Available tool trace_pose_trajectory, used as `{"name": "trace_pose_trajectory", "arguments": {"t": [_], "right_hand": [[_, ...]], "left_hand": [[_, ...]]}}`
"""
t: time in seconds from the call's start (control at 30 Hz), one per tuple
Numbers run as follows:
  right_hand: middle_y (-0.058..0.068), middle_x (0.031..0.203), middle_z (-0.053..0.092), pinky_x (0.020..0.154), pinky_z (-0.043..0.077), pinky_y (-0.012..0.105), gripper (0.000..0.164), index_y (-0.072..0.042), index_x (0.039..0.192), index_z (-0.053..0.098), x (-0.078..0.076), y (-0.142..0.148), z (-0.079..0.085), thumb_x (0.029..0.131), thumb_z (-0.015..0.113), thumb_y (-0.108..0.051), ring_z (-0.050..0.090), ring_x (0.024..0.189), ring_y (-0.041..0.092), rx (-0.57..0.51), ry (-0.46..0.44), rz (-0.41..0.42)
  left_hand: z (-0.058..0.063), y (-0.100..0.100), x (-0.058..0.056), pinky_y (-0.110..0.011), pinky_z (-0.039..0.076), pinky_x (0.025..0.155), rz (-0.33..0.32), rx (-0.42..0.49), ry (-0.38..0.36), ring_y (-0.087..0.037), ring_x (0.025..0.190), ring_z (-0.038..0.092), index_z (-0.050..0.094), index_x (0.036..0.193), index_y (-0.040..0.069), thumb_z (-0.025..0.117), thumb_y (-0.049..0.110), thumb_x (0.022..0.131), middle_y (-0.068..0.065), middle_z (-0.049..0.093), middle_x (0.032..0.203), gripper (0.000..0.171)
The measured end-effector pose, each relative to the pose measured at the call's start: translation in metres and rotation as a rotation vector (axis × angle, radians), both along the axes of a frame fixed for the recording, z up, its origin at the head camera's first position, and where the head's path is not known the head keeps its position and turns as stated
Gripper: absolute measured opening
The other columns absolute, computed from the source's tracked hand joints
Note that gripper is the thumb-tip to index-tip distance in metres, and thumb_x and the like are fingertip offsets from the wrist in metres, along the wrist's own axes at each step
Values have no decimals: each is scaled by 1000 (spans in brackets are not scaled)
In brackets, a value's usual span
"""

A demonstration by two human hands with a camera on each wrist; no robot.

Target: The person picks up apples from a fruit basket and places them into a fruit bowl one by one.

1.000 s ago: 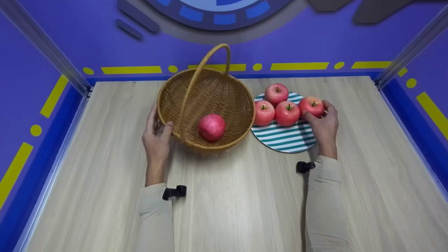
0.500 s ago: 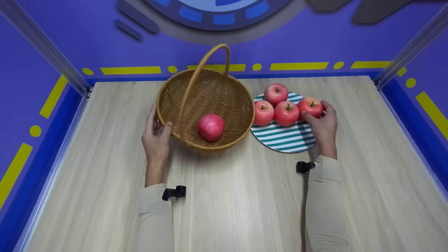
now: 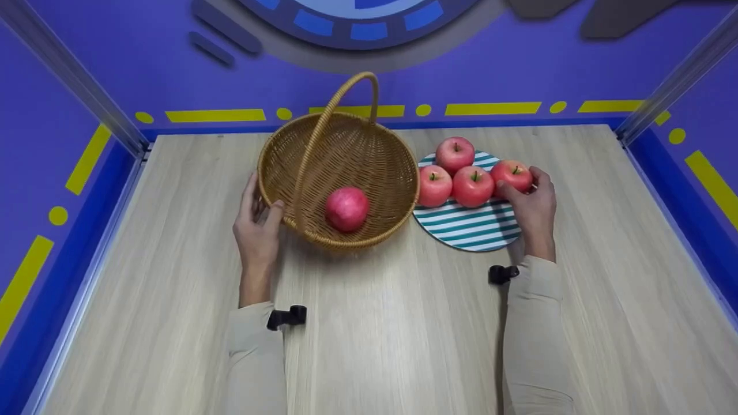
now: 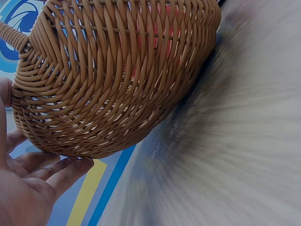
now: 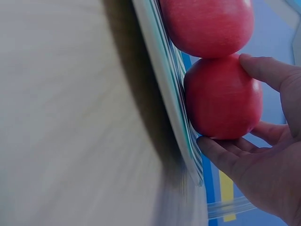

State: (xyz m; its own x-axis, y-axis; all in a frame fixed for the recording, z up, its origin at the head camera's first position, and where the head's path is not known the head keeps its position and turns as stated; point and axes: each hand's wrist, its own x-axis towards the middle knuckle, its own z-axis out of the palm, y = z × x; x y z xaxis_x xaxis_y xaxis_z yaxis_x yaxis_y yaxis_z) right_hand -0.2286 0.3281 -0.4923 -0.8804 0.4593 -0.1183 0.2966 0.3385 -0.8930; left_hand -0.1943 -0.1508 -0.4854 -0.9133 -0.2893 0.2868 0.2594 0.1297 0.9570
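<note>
A brown wicker basket with a tall arched handle stands at the back left of centre, one pinkish-red round fruit inside it. My left hand grips the basket's left side, thumb over the rim and fingers against the outer wall. On a round, teal-and-white striped board sit several red apples. My right hand holds the rightmost apple between thumb and fingers. In the right wrist view that apple rests at the board's edge, touching its neighbour.
The pale wooden table is bounded by a blue back wall and side walls with yellow marks. The basket's right rim overlaps the board's left edge in the head view. A small black camera sits on each wrist.
</note>
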Motion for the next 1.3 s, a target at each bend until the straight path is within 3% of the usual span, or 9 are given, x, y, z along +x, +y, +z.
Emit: {"name": "trace_pose_trajectory", "arguments": {"t": [0.2,0.83,1.3], "right_hand": [[14,167,36,119,42,36,84,-6,167,27,1,1,-1,100,73,-26,41,148,30,-13,39,8],[7,171,31,121,36,28,80,-12,169,26,-2,2,5,103,66,-34,34,153,23,-112,10,-47],[2,171,33,122,34,29,81,-16,168,29,6,-3,25,102,69,-41,31,155,18,3,88,-37]], "left_hand": [[0,0,-1,-47,44,117,20,-12,-16,-28,139,56,48,162,15,66,13,98,-9,54,157,67],[1,0,-1,-45,43,118,25,8,-42,-27,139,56,49,162,19,67,13,97,-8,54,157,67],[3,1,0,-39,46,115,13,12,-12,-32,139,56,48,162,16,66,10,96,-12,54,156,68]]}}
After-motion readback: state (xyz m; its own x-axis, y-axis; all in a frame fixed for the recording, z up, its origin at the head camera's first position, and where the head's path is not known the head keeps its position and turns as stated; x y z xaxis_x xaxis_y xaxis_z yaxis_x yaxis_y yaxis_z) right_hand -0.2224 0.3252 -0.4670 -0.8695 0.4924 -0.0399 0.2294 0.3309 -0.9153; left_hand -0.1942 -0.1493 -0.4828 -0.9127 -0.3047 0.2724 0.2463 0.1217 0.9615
